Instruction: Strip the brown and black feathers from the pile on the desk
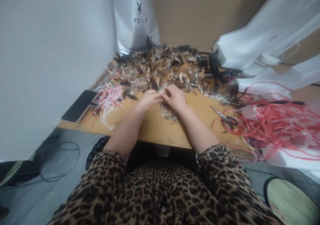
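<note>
The left hand [149, 99] and the right hand [175, 98] meet over the wooden desk [197, 113], fingertips pinched together around a small pale piece too blurred to name; just beyond them spreads a broad heap of brown, black and white feathers [172, 67], with a few grey wisps [169, 114] under the wrists; to the left lie pink and white plastic strips [109, 98] and a dark-screened phone [80, 106], to the right black-handled metal scissors [226, 117] beside a tangle of red plastic ribbon [282, 126]
</note>
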{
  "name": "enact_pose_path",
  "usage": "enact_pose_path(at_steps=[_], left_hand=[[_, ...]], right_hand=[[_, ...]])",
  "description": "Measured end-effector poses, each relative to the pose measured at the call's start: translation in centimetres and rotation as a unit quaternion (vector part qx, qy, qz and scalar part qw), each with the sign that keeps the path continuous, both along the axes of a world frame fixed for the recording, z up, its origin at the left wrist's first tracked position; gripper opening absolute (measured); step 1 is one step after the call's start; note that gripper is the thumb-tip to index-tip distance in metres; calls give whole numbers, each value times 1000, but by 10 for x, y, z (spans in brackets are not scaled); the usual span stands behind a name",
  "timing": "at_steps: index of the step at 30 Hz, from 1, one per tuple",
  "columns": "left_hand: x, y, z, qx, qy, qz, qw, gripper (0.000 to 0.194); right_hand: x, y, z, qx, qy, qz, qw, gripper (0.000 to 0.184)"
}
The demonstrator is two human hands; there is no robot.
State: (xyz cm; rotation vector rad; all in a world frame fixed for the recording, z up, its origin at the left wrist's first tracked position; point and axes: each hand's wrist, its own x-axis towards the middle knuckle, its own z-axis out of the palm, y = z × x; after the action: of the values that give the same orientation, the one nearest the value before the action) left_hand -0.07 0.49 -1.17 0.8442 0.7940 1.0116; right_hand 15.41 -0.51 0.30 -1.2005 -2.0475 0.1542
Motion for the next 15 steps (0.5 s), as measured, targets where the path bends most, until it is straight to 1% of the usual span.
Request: enact_pose_path(at_steps=[1, 3, 5, 7, 8, 10, 15], left_hand=[[0, 0, 0, 3, 5, 4, 1000, 26], [0, 0, 1, 9, 23, 12, 1000, 25], [1, -1, 2, 13, 51, 14, 999, 23], [2, -3, 4, 27, 76, 3, 997, 22], [3, -4, 5, 38, 88, -5, 995, 21], [4, -5, 5, 66, 112, -20, 991, 20], [5, -5, 5, 128, 173, -42, 976, 19]], right_hand=[[1, 1, 2, -18, 15, 13, 1000, 16], [4, 2, 7, -86, 71, 57, 992, 17], [7, 2, 12, -180, 162, 100, 965, 20], [9, 2, 16, -248, 250, 106, 930, 24], [9, 2, 17, -266, 277, 97, 918, 25], [9, 1, 18, -272, 300, 71, 912, 29], [7, 2, 14, -256, 304, 43, 917, 34]])
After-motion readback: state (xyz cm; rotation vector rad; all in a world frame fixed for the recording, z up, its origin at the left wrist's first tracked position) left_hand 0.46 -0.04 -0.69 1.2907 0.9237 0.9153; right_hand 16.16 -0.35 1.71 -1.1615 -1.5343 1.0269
